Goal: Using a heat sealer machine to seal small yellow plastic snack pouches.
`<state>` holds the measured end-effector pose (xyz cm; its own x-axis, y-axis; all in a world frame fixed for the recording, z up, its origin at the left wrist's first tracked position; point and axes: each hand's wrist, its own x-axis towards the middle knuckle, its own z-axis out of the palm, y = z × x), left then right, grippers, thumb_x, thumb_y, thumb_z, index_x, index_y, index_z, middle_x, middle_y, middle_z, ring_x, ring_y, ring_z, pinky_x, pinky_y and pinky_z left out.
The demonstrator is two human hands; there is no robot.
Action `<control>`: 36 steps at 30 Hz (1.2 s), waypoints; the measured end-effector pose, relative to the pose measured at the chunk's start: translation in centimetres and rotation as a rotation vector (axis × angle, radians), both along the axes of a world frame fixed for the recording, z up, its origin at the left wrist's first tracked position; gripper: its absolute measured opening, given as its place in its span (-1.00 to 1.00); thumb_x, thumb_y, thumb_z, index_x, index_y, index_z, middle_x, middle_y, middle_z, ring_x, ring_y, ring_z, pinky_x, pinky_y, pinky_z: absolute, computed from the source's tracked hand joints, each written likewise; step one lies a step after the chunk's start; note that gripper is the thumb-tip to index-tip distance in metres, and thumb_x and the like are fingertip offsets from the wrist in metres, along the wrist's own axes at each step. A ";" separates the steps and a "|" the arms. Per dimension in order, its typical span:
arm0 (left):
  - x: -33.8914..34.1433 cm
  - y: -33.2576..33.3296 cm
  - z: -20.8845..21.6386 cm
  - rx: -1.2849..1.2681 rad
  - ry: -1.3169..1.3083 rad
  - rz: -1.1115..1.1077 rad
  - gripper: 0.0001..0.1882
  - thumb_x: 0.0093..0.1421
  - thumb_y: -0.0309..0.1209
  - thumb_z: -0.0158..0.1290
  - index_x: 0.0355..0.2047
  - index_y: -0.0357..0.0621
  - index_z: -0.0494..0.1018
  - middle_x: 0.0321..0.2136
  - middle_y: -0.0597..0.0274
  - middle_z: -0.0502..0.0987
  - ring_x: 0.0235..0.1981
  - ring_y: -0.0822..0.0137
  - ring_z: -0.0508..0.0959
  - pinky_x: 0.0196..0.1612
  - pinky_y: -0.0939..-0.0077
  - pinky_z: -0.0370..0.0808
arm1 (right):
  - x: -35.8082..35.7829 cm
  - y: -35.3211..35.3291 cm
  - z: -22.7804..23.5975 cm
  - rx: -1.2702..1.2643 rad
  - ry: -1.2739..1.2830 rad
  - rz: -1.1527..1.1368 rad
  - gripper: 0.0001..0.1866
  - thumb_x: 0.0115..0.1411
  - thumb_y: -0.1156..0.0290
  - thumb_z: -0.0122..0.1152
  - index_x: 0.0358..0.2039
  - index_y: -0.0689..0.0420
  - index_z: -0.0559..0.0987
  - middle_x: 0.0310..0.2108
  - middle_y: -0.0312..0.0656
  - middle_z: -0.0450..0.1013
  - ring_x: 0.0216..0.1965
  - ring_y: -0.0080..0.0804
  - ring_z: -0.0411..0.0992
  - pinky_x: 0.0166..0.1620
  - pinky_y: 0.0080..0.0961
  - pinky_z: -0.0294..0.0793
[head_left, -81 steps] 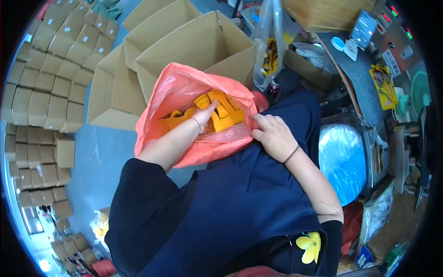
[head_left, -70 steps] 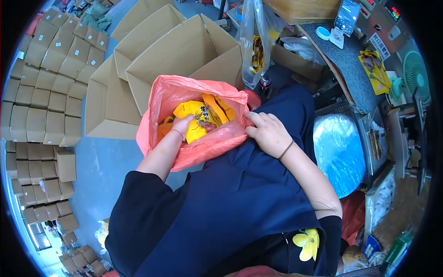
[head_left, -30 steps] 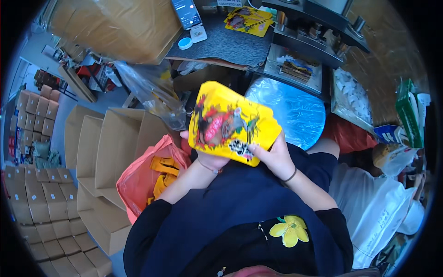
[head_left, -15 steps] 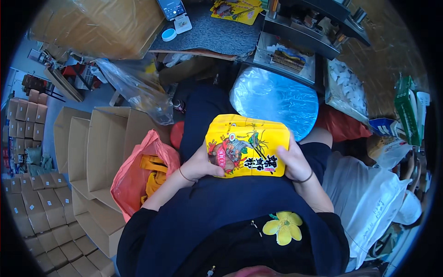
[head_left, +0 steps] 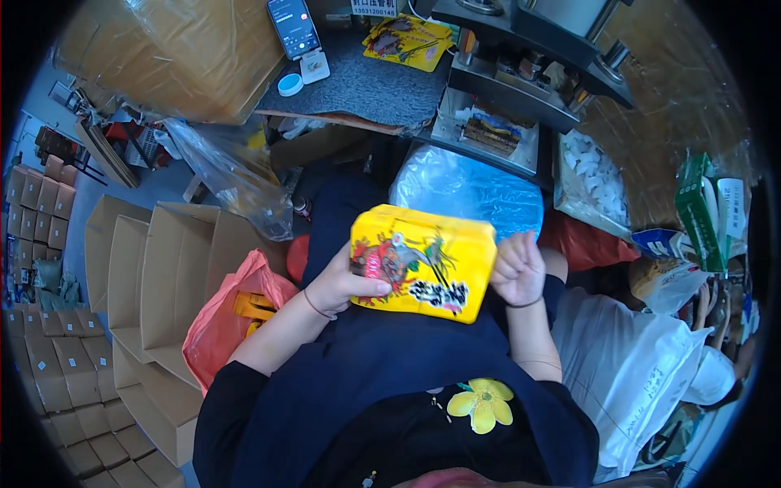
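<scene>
A thick stack of yellow printed food pouches (head_left: 419, 272) is above my lap, tilted down toward its right end. My left hand (head_left: 350, 281) grips the stack by its left end, with the thumb lying across the top pouch. Beside the right edge of the stack, my right hand (head_left: 519, 270) is curled into a loose fist, and I see nothing in it. Whether its knuckles touch the pouches cannot be made out.
A metal press machine (head_left: 521, 89) stands ahead, beside a dark worktop (head_left: 358, 102) carrying a phone (head_left: 294, 31) and more yellow pouches (head_left: 407, 42). A blue plastic-covered seat (head_left: 480, 191) is beyond my knees. Open cartons (head_left: 179, 276) and a red bag (head_left: 232, 305) are at left.
My right hand has let go of the stack's right end and curled up beside it. The stack, held by my left hand alone, now tips down to the right.
</scene>
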<state>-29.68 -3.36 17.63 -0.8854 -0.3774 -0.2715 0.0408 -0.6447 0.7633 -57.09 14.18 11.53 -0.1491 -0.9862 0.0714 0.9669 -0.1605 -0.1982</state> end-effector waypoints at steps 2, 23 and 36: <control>-0.1 -0.9 -1.1 -0.016 0.049 0.137 -0.11 -0.09 -0.56 0.34 0.27 -0.24 0.18 0.09 0.09 0.47 0.10 0.23 0.52 0.20 0.29 0.44 | -1.4 0.3 2.3 -0.070 0.074 -0.064 -0.58 0.50 0.11 -0.19 -0.45 0.09 0.36 -0.51 -0.31 0.36 -0.57 -0.56 0.29 -0.47 -0.62 0.34; -9.5 -24.3 4.2 -0.654 0.154 0.208 -0.12 -0.08 -0.50 0.39 0.24 -0.22 0.19 0.08 0.12 0.46 0.08 0.28 0.49 0.18 0.31 0.43 | 0.5 -0.2 2.4 0.626 0.735 -0.251 -0.63 0.44 0.15 -0.01 -0.51 0.01 0.29 -0.63 -0.42 0.12 -0.68 -0.65 0.03 -0.60 -0.60 0.04; -23.7 -38.8 -2.8 -1.167 -0.278 0.318 0.05 -0.33 -0.22 0.53 0.16 -0.24 0.23 0.11 -0.05 0.42 0.17 0.09 0.44 0.26 0.33 0.30 | 1.5 -4.5 -3.0 0.754 0.798 0.169 -0.58 0.47 0.13 -0.05 -0.54 0.05 0.32 -0.66 -0.44 0.15 -0.63 -0.67 0.07 -0.53 -0.63 0.11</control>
